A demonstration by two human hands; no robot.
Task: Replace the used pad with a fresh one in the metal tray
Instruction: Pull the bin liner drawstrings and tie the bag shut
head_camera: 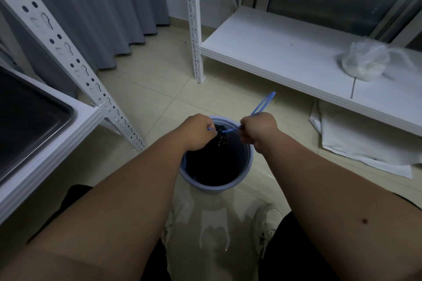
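A blue bin (250, 162) lined with a black bag (214, 166) stands on the floor between my feet. My left hand (198, 132) and my right hand (258, 129) are both closed above its far rim, gripping the bag's blue drawstring (262, 104). A loop of the string sticks up past my right hand. The metal tray (32, 121) sits on the white shelf (75, 141) at the left; its visible part looks dark and bare. White sheets that may be pads (365, 141) lie on the floor at the right.
White slotted rack posts (194, 20) rise on the left and at centre. A low white shelf (285, 57) on the right carries a clear plastic bag (363, 61). Grey curtains (102, 7) hang behind. My white shoes (265, 226) rest on the tiled floor.
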